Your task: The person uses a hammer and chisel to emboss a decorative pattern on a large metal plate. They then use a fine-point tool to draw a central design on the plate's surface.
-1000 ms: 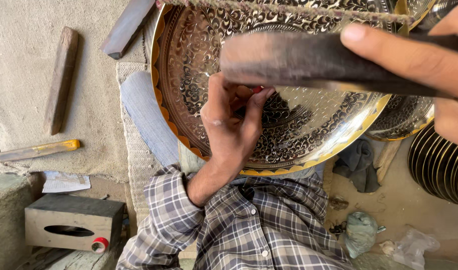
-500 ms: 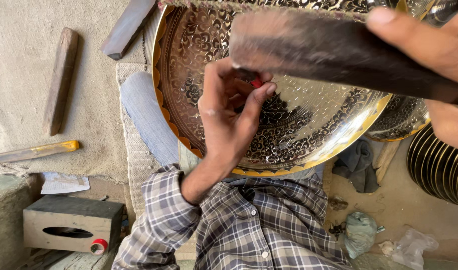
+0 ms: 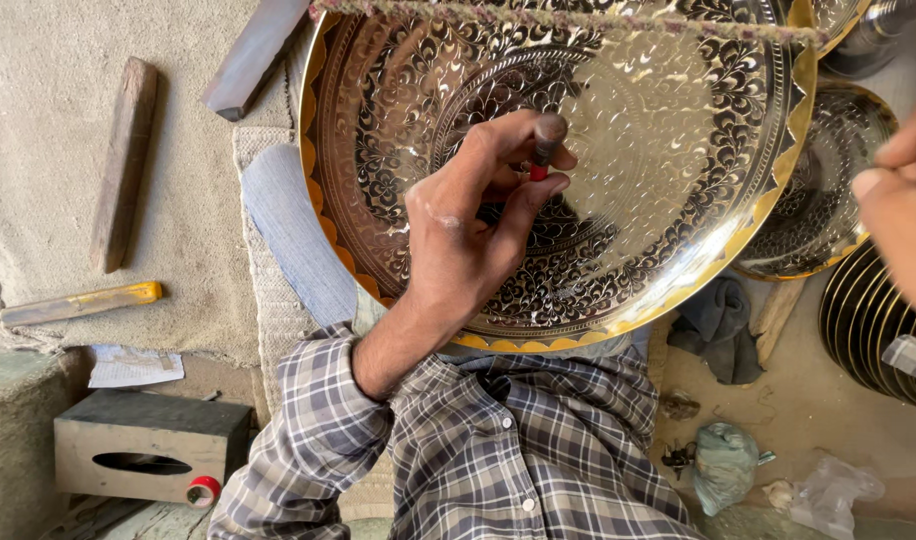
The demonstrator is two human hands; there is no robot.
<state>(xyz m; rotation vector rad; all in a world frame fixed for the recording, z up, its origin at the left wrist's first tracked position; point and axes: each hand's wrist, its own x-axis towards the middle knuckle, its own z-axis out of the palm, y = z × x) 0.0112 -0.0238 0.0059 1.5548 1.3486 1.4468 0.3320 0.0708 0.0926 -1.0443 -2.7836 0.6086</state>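
Observation:
A large round brass tray point(image 3: 678, 130) with dense black floral engraving and a scalloped gold rim leans over my lap. My left hand point(image 3: 468, 230) rests on its centre, fingers pinched around a small chisel point(image 3: 541, 160) with a red band, whose tip touches the tray. My right hand point(image 3: 903, 220) is blurred at the right edge, raised away from the tray, fingers curled. The dark hammer it grips shows only as a blur at the top right corner.
A second engraved tray point(image 3: 828, 210) lies behind the first on the right, above a stack of dark plates point(image 3: 868, 320). On the cloth to the left lie a wooden stick point(image 3: 123, 160) and a yellow-handled tool point(image 3: 83, 303). A grey box point(image 3: 148, 445) stands lower left.
The hammer that crossed the upper frame has swung up and right, almost out of view, with my right hand. My left hand has shifted slightly on the tray, still pinching the chisel.

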